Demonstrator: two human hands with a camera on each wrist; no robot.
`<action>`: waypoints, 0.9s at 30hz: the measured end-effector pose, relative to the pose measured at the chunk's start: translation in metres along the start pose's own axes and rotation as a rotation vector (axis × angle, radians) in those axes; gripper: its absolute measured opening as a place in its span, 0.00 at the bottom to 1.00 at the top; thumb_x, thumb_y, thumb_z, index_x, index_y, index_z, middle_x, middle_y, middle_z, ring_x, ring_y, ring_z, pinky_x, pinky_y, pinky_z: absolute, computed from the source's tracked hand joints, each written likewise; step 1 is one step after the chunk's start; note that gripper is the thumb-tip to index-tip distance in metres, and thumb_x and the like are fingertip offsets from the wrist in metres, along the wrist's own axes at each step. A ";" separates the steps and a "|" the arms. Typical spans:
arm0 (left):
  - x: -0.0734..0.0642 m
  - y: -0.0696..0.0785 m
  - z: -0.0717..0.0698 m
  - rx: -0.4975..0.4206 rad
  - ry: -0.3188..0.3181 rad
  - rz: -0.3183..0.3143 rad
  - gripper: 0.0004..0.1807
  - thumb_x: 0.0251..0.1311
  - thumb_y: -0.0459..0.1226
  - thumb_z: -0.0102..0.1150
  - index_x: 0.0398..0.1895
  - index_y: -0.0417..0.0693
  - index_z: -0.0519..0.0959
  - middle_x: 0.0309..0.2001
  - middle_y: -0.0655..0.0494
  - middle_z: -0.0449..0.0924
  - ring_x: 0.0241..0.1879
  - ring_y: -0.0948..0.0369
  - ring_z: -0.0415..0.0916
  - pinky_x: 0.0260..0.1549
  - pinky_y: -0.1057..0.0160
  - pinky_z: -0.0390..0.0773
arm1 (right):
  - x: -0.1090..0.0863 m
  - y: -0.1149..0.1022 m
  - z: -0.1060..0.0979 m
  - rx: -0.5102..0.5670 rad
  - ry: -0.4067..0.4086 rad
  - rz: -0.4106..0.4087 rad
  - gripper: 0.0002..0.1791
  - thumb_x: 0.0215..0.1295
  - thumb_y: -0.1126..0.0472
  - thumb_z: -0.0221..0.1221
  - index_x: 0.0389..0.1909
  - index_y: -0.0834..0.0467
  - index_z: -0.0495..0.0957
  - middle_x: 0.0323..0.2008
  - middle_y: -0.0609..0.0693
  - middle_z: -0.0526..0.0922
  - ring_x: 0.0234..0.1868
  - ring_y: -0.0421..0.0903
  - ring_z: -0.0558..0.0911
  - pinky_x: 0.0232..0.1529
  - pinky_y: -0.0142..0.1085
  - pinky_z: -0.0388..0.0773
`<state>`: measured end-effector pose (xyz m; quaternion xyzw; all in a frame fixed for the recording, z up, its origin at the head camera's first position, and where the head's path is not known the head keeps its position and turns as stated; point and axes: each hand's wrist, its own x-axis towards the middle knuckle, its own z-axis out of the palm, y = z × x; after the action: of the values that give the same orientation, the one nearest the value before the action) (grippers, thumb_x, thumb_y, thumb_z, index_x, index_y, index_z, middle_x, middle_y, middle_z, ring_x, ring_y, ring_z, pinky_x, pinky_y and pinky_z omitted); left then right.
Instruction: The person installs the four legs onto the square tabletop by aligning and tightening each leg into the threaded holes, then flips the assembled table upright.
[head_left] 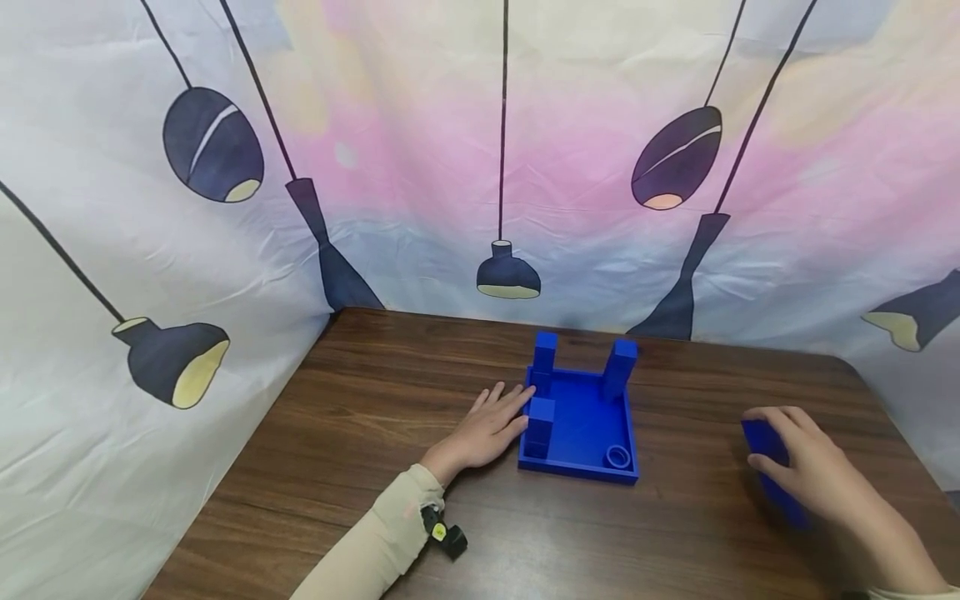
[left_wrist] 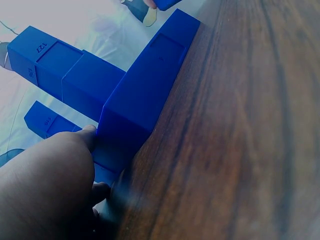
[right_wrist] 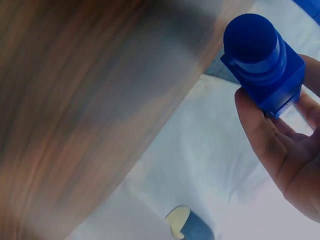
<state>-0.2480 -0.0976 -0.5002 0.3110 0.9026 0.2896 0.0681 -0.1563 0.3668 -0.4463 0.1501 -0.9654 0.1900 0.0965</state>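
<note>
A blue square tray (head_left: 581, 474) with a raised rim lies on the table. Blue square posts stand upright at three corners: a far left post (head_left: 545, 353), a far right post (head_left: 620, 367) and a near left post (head_left: 540, 429). A round blue socket (head_left: 618, 457) shows at the near right corner. My left hand (head_left: 486, 431) rests beside the tray, its extended fingers touching the left side. Off to the right, my right hand (head_left: 816, 465) holds another blue post (right_wrist: 275, 82) between thumb and fingers. It is tilted, and its round peg end shows in the right wrist view.
The tray stands on a dark wooden table (head_left: 360, 400). Behind and beside the table hangs a pale cloth (head_left: 420, 150) printed with dark lamps. A small black device (head_left: 444, 533) is strapped at the left wrist.
</note>
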 end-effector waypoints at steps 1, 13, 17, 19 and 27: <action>0.000 0.000 0.000 -0.001 0.002 0.000 0.33 0.86 0.56 0.32 0.87 0.58 0.52 0.84 0.48 0.51 0.85 0.46 0.34 0.80 0.42 0.35 | 0.001 -0.003 0.002 0.009 0.006 -0.006 0.32 0.57 0.70 0.76 0.62 0.66 0.74 0.56 0.73 0.73 0.52 0.76 0.78 0.40 0.70 0.78; -0.001 0.001 -0.002 0.001 -0.006 -0.004 0.33 0.86 0.55 0.32 0.87 0.58 0.52 0.84 0.48 0.51 0.85 0.45 0.34 0.80 0.43 0.34 | 0.014 -0.041 0.001 0.116 0.148 -0.094 0.32 0.60 0.72 0.74 0.63 0.63 0.72 0.56 0.66 0.72 0.52 0.72 0.79 0.36 0.69 0.82; 0.000 0.001 -0.002 0.002 -0.005 -0.004 0.33 0.86 0.55 0.32 0.87 0.57 0.52 0.84 0.48 0.51 0.85 0.45 0.34 0.80 0.43 0.34 | 0.021 -0.056 -0.001 0.130 0.228 -0.138 0.33 0.55 0.75 0.76 0.60 0.65 0.72 0.55 0.66 0.71 0.51 0.69 0.78 0.35 0.64 0.83; -0.001 0.001 -0.002 0.000 -0.003 -0.002 0.33 0.86 0.55 0.32 0.87 0.57 0.52 0.84 0.48 0.51 0.85 0.45 0.35 0.80 0.42 0.35 | 0.025 -0.062 0.001 0.124 0.263 -0.161 0.34 0.53 0.76 0.76 0.59 0.66 0.72 0.55 0.66 0.71 0.51 0.67 0.78 0.34 0.61 0.84; -0.001 0.002 -0.002 0.001 -0.004 -0.004 0.33 0.86 0.55 0.33 0.87 0.58 0.52 0.84 0.48 0.50 0.85 0.46 0.34 0.80 0.43 0.34 | 0.037 -0.079 0.009 0.142 0.345 -0.243 0.34 0.46 0.79 0.78 0.54 0.66 0.73 0.55 0.64 0.72 0.51 0.58 0.77 0.38 0.34 0.84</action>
<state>-0.2467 -0.0984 -0.4975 0.3099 0.9032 0.2884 0.0706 -0.1669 0.2842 -0.4191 0.2368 -0.8937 0.2674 0.2716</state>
